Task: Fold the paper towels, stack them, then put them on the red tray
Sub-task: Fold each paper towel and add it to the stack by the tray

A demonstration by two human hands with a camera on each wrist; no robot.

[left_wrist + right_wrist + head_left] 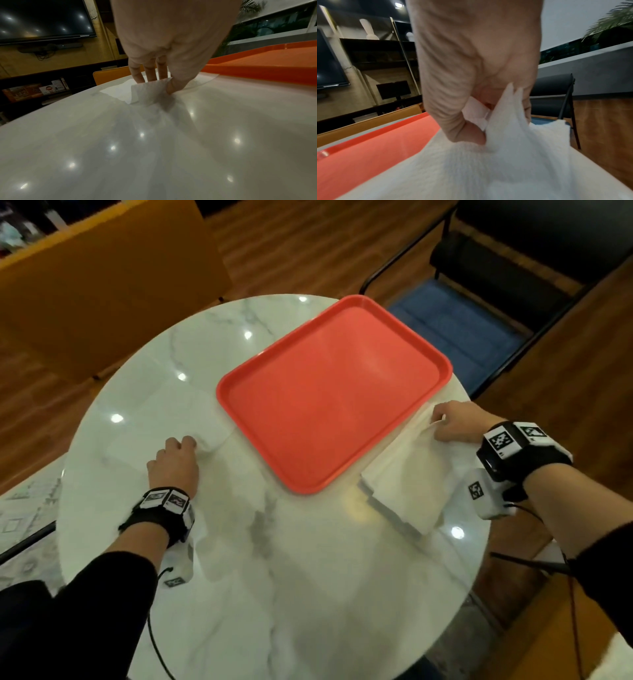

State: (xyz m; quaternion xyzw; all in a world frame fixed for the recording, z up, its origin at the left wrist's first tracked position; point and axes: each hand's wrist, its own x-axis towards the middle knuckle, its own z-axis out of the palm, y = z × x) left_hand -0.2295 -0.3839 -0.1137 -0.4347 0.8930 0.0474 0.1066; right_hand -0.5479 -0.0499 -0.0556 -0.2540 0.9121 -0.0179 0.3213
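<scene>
- The round marble worktop (291, 559) fills the lower middle of the head view; both wrists come in from the bottom corners.
- At lower right, a stack of folded paper towels (404, 484) lies on the worktop just beside the tray's right edge.
- The right hand (455, 422) sits at the far end of that stack, thumb and fingers pinching its raised top layers.
- At centre left, the left hand (174, 460) pinches a lifted corner of a single paper towel (185, 422), which lies flat beyond the hand, touching the tray's left corner.
- The red tray (342, 395) lies between the two hands, in the frame's centre, bare inside.
</scene>
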